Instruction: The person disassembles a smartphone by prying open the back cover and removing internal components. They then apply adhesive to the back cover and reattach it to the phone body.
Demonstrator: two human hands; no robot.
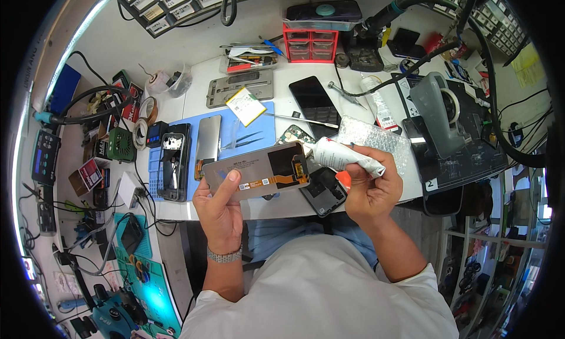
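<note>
My left hand point(220, 206) grips a phone display panel point(250, 173) by its left end, thumb on top. The panel's grey back, with a copper-coloured flex cable, faces up. In my right hand point(374, 189) is a white glue tube point(338, 155), fingers closed round its crimped end. Its narrow end points left, close to the panel's right end; whether they touch I cannot tell. A small orange-red piece point(343, 179) shows beside my right fingers. Below the panel and tube, a dark phone housing point(323, 192) lies at the table's near edge, partly covered by them.
A blue mat point(256, 124) bears tweezers point(244, 140) and another display panel point(208, 138). An opened phone frame point(175, 162) lies left of it. Bubble wrap point(376, 140), a dark phone point(315, 103) and a second tube point(379, 106) lie farther right. A red drawer box point(310, 45) stands behind.
</note>
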